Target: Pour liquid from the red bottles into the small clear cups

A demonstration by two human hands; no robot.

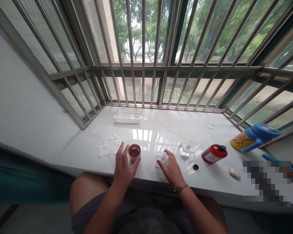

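A small red bottle [134,155] stands uncapped on the white sill, its neck opening facing up. My left hand [125,164] is beside it, fingers spread on its left and thumb across its front edge; whether skin meets the bottle is unclear. To the right, my right hand [171,169] hovers with thumb and fingers apart around a clear, whitish object [162,158] on the sill, whose kind I cannot make out. A black cap [195,167] lies farther right, near a larger red bottle [214,154] with a black cap and white label.
A clear, boxy plastic piece [187,149] lies behind the black cap. White tissues [104,151] are at left, a white basket [128,116] behind. On the right are a blue-and-yellow cup [255,136], a pale small block [234,173] and a blurred-out patch. Metal bars [143,68] line the window.
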